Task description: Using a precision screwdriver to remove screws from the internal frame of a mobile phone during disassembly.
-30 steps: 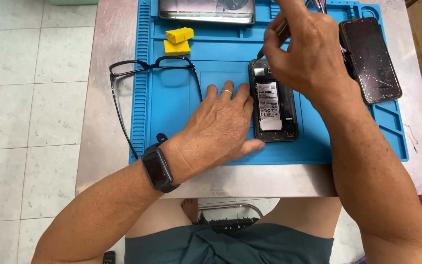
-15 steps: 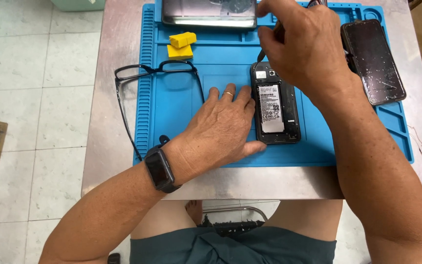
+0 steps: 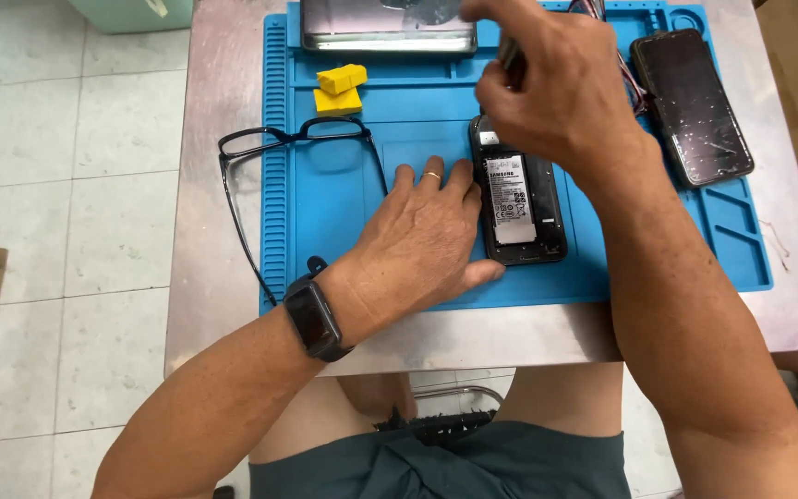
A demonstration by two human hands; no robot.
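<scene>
Head view: left hand [image 3: 427,236] lies flat, fingers spread, on the blue silicone work mat [image 3: 344,268], its fingertips and thumb touching the left edge of the opened black phone with exposed battery [image 3: 519,199]. Right hand [image 3: 561,88] hovers above the phone's top end, fingers closed around a small dark tool [image 3: 508,54] that is mostly hidden. Black-framed glasses [image 3: 279,148] lie just left of the left hand; two yellow blocks [image 3: 340,87] beyond it; a cracked black phone [image 3: 692,104] sits right of the right hand.

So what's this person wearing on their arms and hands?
Both forearms are bare, with no sleeves. The left wrist carries a black smartwatch with a dark rectangular face on a black band. The left hand has a thin ring on one finger. The right hand shows nothing worn.
</scene>
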